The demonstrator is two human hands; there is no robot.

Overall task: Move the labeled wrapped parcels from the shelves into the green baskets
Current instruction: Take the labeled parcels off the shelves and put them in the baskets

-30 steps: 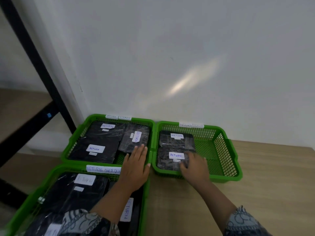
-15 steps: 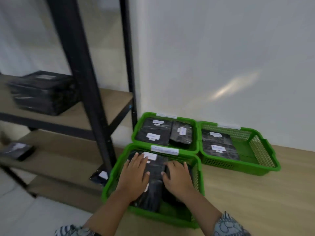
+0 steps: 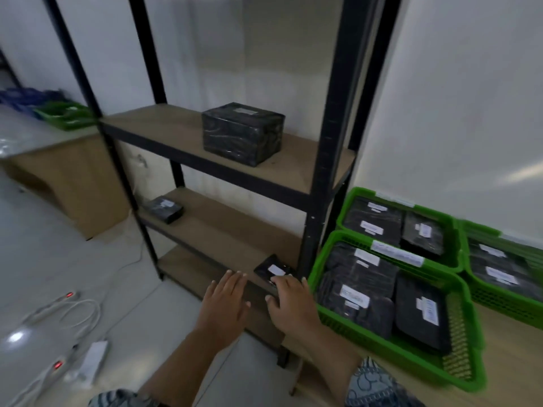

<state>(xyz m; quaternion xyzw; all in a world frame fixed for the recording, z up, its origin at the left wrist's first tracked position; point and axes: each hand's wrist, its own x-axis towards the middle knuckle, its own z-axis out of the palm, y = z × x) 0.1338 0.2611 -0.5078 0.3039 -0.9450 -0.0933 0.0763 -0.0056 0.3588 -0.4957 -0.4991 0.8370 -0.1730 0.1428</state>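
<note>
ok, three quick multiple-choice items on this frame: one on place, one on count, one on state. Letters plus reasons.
1. Where is the large black wrapped box?
A. top wooden shelf
B. floor
C. green basket

2. How many green plastic baskets stand together right of the black metal rack?
A. one
B. three
C. five

3. What is the right hand doing?
A. carrying a basket
B. reaching to the small flat black parcel on the lowest shelf
C. resting on the wall

Key: 1 A, it sits on the top board. 2 B, nearest basket, two behind. 3 B, fingertips at the parcel's edge.
</note>
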